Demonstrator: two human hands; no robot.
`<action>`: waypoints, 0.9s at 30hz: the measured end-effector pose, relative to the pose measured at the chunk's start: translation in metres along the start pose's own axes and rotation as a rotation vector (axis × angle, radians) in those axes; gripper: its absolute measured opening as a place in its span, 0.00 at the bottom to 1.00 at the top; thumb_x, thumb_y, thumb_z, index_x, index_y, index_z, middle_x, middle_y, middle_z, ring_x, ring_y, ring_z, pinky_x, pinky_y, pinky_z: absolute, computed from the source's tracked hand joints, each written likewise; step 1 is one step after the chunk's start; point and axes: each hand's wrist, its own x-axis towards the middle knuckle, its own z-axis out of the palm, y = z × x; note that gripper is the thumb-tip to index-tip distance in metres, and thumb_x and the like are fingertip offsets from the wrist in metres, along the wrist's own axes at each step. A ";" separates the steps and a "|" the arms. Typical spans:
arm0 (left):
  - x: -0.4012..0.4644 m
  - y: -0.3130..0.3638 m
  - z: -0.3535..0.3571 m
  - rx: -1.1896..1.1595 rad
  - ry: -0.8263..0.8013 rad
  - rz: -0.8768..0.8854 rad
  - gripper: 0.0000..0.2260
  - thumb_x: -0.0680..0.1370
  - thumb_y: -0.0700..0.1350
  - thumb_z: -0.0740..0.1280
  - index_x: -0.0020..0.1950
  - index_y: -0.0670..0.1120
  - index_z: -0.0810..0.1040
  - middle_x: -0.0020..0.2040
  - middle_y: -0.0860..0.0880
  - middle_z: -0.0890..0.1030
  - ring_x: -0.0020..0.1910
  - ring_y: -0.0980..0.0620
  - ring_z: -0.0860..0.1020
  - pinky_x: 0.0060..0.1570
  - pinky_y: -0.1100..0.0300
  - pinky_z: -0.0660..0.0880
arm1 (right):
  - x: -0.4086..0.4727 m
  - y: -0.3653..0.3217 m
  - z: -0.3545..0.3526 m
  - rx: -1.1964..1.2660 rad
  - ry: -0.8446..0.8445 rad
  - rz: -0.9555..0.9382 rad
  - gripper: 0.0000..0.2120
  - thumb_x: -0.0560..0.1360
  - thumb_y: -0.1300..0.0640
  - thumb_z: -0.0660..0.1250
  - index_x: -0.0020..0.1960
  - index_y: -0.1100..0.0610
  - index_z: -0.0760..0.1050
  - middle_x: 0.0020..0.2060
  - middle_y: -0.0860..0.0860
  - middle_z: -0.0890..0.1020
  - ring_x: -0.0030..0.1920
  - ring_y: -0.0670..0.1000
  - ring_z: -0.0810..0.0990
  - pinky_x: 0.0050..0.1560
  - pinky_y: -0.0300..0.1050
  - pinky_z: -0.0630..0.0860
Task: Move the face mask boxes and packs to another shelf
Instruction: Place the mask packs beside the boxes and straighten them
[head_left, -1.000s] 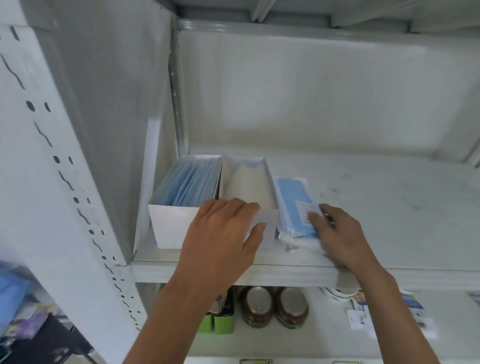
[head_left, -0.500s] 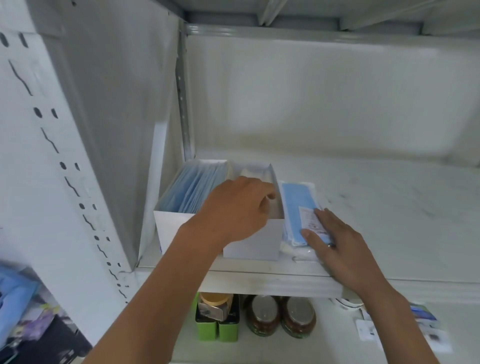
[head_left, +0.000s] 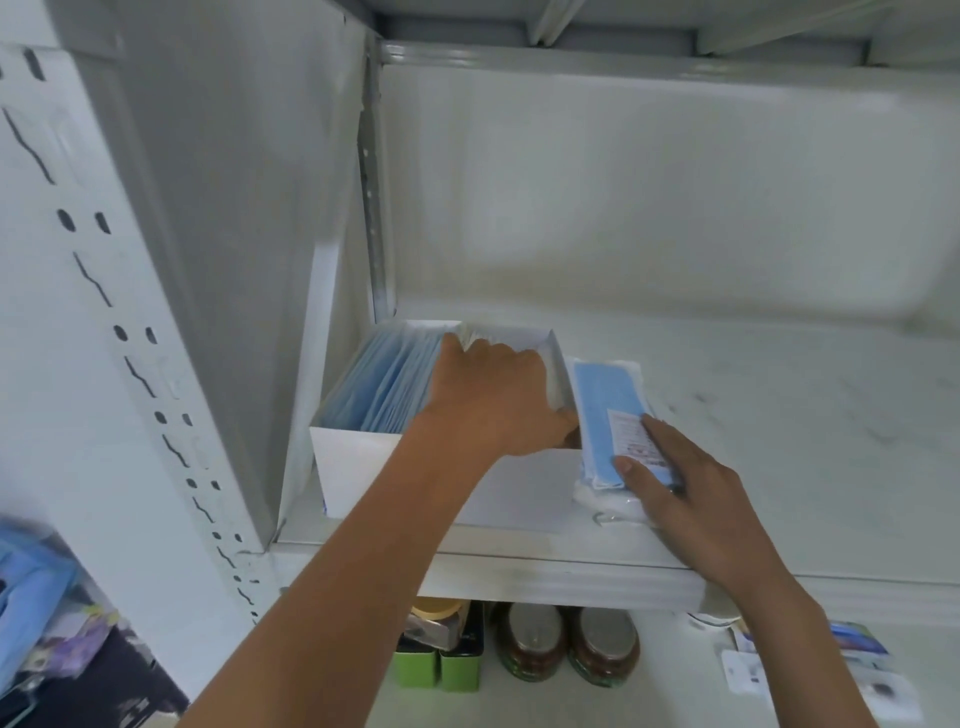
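Since a second ago, left hand (head_left: 493, 400) moves from the box front up over its open top; fingers now curl down inside the white mask box (head_left: 415, 467), at frame centre on the shelf (head_left: 779, 415). Blue masks fill its left half. Right hand (head_left: 680, 483) lies flat, fingers straight and slightly apart, on the blue mask pack (head_left: 602, 400) just right of the box, touching it.

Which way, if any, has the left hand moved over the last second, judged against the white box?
Yes. The left hand has moved from the front wall of the white box up and back, and now reaches over the box's open top, fingers inside.
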 end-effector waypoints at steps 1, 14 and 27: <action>0.002 -0.002 0.000 0.019 -0.028 -0.017 0.26 0.70 0.74 0.60 0.33 0.52 0.62 0.32 0.53 0.68 0.43 0.47 0.69 0.64 0.42 0.63 | 0.000 0.000 0.000 0.000 0.000 -0.001 0.34 0.75 0.32 0.63 0.77 0.44 0.64 0.70 0.42 0.73 0.59 0.41 0.71 0.59 0.39 0.68; -0.005 -0.023 -0.005 -0.296 0.190 -0.147 0.14 0.71 0.53 0.65 0.27 0.50 0.71 0.25 0.54 0.74 0.32 0.52 0.76 0.61 0.50 0.67 | -0.001 0.000 -0.002 0.047 -0.003 0.013 0.37 0.70 0.27 0.61 0.75 0.41 0.65 0.64 0.36 0.74 0.58 0.39 0.73 0.54 0.31 0.67; -0.004 -0.011 0.003 -0.353 -0.070 0.170 0.08 0.80 0.47 0.64 0.57 0.50 0.79 0.53 0.52 0.82 0.49 0.50 0.80 0.53 0.47 0.78 | 0.000 0.000 -0.002 0.020 0.014 0.042 0.35 0.70 0.28 0.62 0.74 0.39 0.66 0.60 0.33 0.73 0.55 0.40 0.73 0.53 0.33 0.67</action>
